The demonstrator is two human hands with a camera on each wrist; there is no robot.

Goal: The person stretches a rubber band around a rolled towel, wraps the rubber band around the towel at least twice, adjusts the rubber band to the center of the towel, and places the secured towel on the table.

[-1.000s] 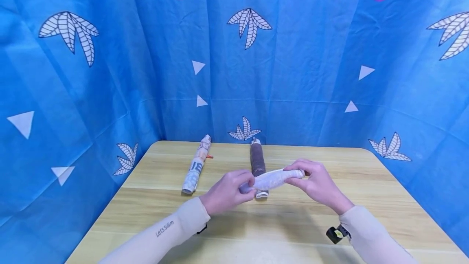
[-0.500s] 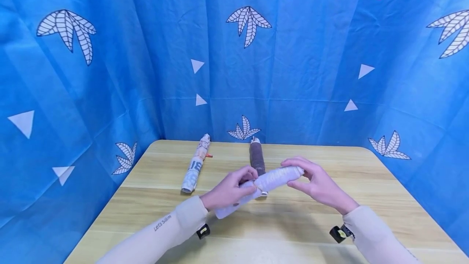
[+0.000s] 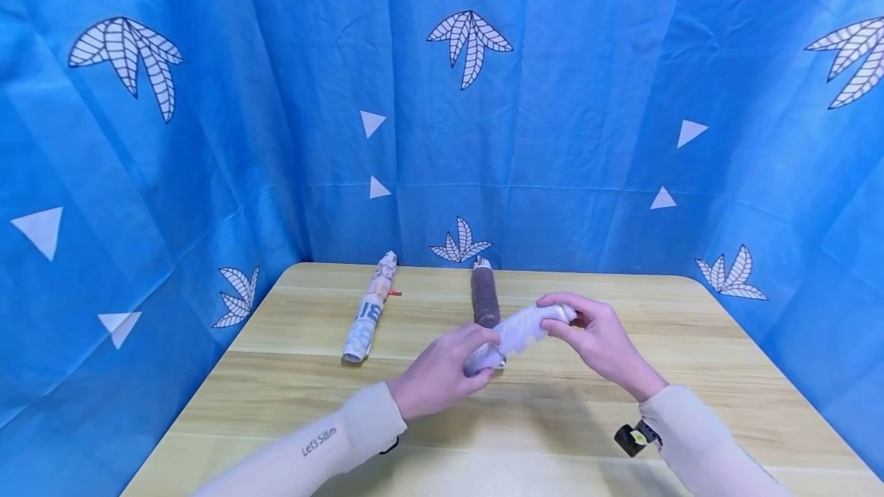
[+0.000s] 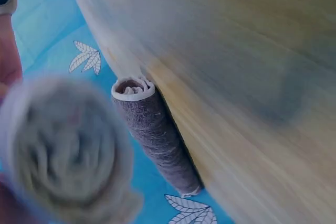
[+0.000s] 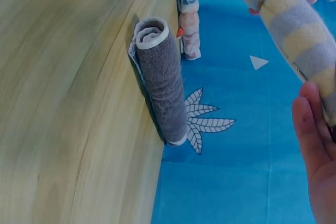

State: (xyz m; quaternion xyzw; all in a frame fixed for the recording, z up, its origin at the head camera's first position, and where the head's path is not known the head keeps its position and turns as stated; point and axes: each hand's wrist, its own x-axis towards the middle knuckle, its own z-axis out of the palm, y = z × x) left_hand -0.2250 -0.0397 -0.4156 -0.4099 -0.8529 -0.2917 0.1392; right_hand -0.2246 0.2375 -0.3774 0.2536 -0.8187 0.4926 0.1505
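A rolled towel (image 3: 525, 330) is held up between both hands over the table, slanting up to the right. In the right wrist view the towel (image 5: 302, 30) shows yellow and grey-lavender stripes. My left hand (image 3: 442, 374) grips its lower left end. At the upper right end my right hand (image 3: 604, 340) holds it between thumb and fingers. A blurred end of the towel (image 4: 68, 150), with spiral folds, fills the lower left of the left wrist view. Behind it, a dark grey-brown rolled towel (image 3: 486, 299) lies on the table, partly hidden by the held one.
Farther left lies a pale printed rolled towel (image 3: 369, 317) with a small red-orange tag (image 3: 395, 293). The wooden table (image 3: 691, 359) ends at a blue patterned curtain (image 3: 580, 98) that surrounds its back and sides.
Half a second ago the striped towel reached past my left hand toward the lower left. Now my left hand grips that end, farther right. Both other rolls have stayed put.
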